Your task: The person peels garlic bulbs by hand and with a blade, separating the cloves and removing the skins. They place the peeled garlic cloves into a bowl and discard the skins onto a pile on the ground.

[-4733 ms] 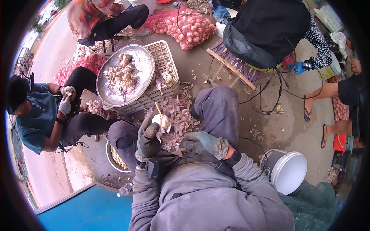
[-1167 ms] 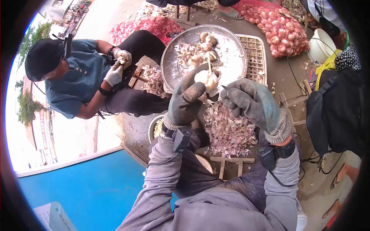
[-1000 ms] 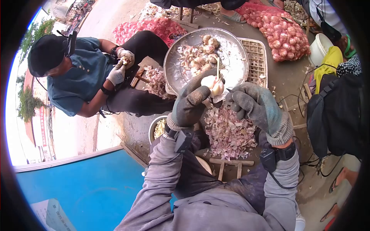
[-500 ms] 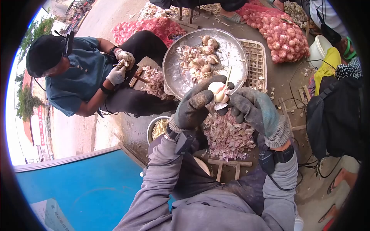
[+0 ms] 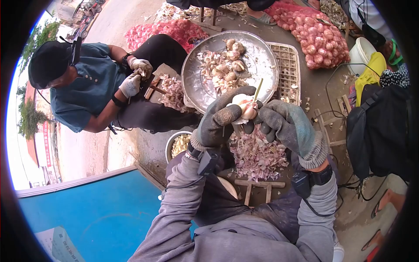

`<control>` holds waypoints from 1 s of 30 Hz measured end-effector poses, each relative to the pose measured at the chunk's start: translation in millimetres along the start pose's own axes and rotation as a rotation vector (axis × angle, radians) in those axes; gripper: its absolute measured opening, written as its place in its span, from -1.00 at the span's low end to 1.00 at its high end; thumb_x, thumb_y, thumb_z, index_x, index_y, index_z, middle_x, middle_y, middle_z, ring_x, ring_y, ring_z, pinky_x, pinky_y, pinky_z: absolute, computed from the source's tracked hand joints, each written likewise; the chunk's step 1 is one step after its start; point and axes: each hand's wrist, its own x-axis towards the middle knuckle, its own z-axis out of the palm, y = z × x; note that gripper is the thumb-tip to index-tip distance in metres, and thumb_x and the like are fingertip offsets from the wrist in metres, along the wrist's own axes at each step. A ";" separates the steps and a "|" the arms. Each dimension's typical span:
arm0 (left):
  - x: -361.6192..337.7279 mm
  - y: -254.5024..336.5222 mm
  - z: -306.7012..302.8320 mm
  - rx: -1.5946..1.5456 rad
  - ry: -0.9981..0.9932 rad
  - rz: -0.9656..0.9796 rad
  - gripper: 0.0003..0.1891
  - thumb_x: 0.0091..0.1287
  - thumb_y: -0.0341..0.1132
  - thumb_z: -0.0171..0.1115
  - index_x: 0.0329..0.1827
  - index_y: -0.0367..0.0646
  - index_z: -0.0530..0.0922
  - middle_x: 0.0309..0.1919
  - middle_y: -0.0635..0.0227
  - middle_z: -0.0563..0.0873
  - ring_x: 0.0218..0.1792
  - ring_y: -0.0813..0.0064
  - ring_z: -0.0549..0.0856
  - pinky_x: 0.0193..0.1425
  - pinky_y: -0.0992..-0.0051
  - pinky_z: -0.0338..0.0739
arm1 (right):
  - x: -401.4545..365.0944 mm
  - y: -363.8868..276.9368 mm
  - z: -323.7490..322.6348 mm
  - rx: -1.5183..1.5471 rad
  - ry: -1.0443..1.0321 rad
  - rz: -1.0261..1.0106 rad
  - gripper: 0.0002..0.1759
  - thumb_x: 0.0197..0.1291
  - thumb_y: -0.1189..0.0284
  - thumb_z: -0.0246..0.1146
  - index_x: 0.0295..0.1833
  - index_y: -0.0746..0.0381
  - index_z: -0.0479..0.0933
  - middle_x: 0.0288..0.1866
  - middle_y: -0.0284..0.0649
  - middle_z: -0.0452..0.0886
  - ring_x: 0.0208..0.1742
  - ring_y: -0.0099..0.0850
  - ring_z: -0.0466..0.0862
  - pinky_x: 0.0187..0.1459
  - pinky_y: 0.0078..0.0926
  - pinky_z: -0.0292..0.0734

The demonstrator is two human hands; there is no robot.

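Note:
My left hand (image 5: 218,118), in a dark grey work glove, is closed around a partly peeled garlic bulb (image 5: 245,106). A greenish stem sticks up from the bulb, and whitish skin hangs at its lower side. My right hand (image 5: 291,124), in a matching glove, has its fingers curled and pressed together against the bulb's right side. What its fingertips pinch, if anything, is hidden. Just beyond my hands is a round metal pan (image 5: 187,81) with several garlic bulbs (image 5: 230,75) and loose skins. Below my hands lies a heap of purplish garlic skins (image 5: 259,155).
A person (image 5: 87,83) in white gloves sits at left, handling garlic. A bowl of peeled cloves (image 5: 180,145) stands by my left knee. The pan rests partly on a plastic crate (image 5: 288,72). Red net sacks (image 5: 321,41) lie behind; a blue panel (image 5: 96,209) is at lower left.
The garlic bulb has turned slightly in my left hand, its stem still upward, with more of its pale side showing. My right fingers stay against it. The view has shifted slightly.

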 end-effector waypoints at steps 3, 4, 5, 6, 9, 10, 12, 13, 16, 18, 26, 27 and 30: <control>-1.6 0.0 2.9 0.002 0.023 0.018 -0.20 0.32 -0.09 0.37 0.51 -0.41 0.31 0.15 0.07 0.66 0.00 0.40 0.69 -0.03 0.47 0.63 | 0.4 0.7 -1.6 0.003 -0.003 0.020 -0.49 0.57 0.05 0.15 -0.03 0.36 0.62 -0.37 -0.35 0.61 -0.40 -0.60 0.62 -0.32 -0.57 0.59; -1.4 0.1 2.5 0.001 0.022 0.018 -0.20 0.32 -0.09 0.37 0.51 -0.41 0.31 0.15 0.07 0.66 0.00 0.40 0.69 -0.03 0.47 0.63 | 0.2 0.3 -1.7 0.002 -0.002 0.021 -0.49 0.57 0.05 0.15 -0.03 0.36 0.62 -0.37 -0.35 0.61 -0.40 -0.60 0.62 -0.32 -0.57 0.59; -1.0 0.0 1.3 0.032 0.002 0.020 -0.20 0.33 -0.08 0.36 0.51 -0.42 0.32 0.14 0.08 0.67 0.01 0.39 0.69 -0.01 0.45 0.64 | 0.2 -0.2 -1.5 0.001 0.000 0.025 -0.48 0.56 0.04 0.15 -0.03 0.36 0.62 -0.38 -0.35 0.61 -0.40 -0.60 0.62 -0.32 -0.58 0.59; -0.7 0.2 0.3 0.063 -0.018 0.022 -0.20 0.33 -0.06 0.35 0.51 -0.42 0.32 0.13 0.09 0.67 0.01 0.38 0.69 0.01 0.43 0.64 | 0.2 -0.7 -1.3 -0.001 0.002 0.029 -0.47 0.55 0.02 0.15 -0.03 0.36 0.63 -0.38 -0.36 0.61 -0.40 -0.60 0.62 -0.32 -0.58 0.59; -1.4 3.7 1.5 0.100 -0.041 -0.005 -0.20 0.34 -0.04 0.32 0.50 -0.43 0.33 0.11 0.11 0.68 0.04 0.36 0.69 0.04 0.40 0.63 | -2.4 -2.8 -2.0 0.036 -0.009 0.019 -0.47 0.54 0.02 0.18 -0.03 0.35 0.64 -0.39 -0.35 0.62 -0.43 -0.60 0.61 -0.35 -0.60 0.58; -1.9 3.5 3.1 0.099 -0.039 -0.004 -0.20 0.34 -0.04 0.32 0.50 -0.43 0.33 0.11 0.11 0.68 0.04 0.36 0.69 0.04 0.40 0.63 | -2.8 -3.4 -2.5 0.036 -0.011 0.019 -0.47 0.54 0.02 0.18 -0.03 0.35 0.64 -0.39 -0.35 0.62 -0.43 -0.60 0.61 -0.35 -0.60 0.58; -1.6 1.9 6.7 0.082 -0.012 0.040 -0.22 0.34 -0.05 0.32 0.49 -0.43 0.34 0.09 0.11 0.68 0.01 0.37 0.70 0.04 0.39 0.64 | -2.8 -4.3 -4.9 -0.014 -0.032 0.044 -0.49 0.52 0.03 0.20 -0.02 0.34 0.65 -0.39 -0.35 0.62 -0.45 -0.61 0.60 -0.38 -0.61 0.56; -1.4 1.6 6.6 0.080 -0.011 0.041 -0.22 0.34 -0.05 0.32 0.49 -0.43 0.34 0.09 0.11 0.68 0.01 0.37 0.70 0.04 0.39 0.64 | -2.5 -3.8 -5.4 -0.016 -0.033 0.045 -0.49 0.52 0.03 0.20 -0.02 0.34 0.65 -0.39 -0.35 0.62 -0.45 -0.61 0.60 -0.38 -0.61 0.56; -1.8 1.0 5.6 0.065 -0.028 0.022 -0.23 0.34 -0.06 0.31 0.48 -0.44 0.35 0.08 0.09 0.70 -0.03 0.36 0.72 -0.01 0.40 0.66 | -2.0 -2.3 -7.4 0.059 -0.055 0.101 -0.51 0.53 0.05 0.21 -0.03 0.33 0.65 -0.39 -0.35 0.62 -0.47 -0.62 0.58 -0.42 -0.63 0.53; -3.7 0.8 5.5 0.076 -0.044 -0.003 -0.35 0.41 -0.08 0.21 0.42 -0.39 0.43 -0.01 0.13 0.72 -0.12 0.39 0.72 -0.13 0.45 0.65 | -2.1 -3.9 -10.1 0.045 -0.111 0.061 -0.52 0.54 0.06 0.20 -0.01 0.32 0.66 -0.37 -0.37 0.63 -0.46 -0.64 0.57 -0.43 -0.66 0.53; -1.9 4.5 9.8 0.148 -0.066 -0.050 -0.38 0.44 -0.07 0.21 0.40 -0.39 0.46 -0.02 0.16 0.72 -0.13 0.41 0.71 -0.08 0.44 0.63 | 0.1 -3.0 -7.6 0.115 -0.132 0.154 -0.52 0.52 0.04 0.21 0.01 0.29 0.69 -0.30 -0.38 0.67 -0.43 -0.70 0.53 -0.49 -0.70 0.47; -1.2 5.2 9.1 0.147 -0.097 -0.085 -0.38 0.44 -0.07 0.22 0.40 -0.38 0.45 0.02 0.17 0.71 -0.05 0.41 0.71 0.00 0.43 0.63 | 0.1 -2.8 -7.2 0.095 -0.116 0.175 -0.52 0.52 0.04 0.21 -0.02 0.28 0.70 -0.31 -0.38 0.67 -0.45 -0.71 0.52 -0.52 -0.71 0.44; 2.5 -7.0 2.0 0.151 -0.136 -0.023 -0.35 0.43 -0.05 0.24 0.43 -0.38 0.44 0.13 0.20 0.68 0.12 0.43 0.66 0.23 0.41 0.54 | -0.3 -8.3 -5.3 0.074 -0.094 0.247 -0.50 0.48 0.01 0.25 -0.09 0.29 0.72 -0.36 -0.39 0.65 -0.52 -0.72 0.49 -0.57 -0.71 0.37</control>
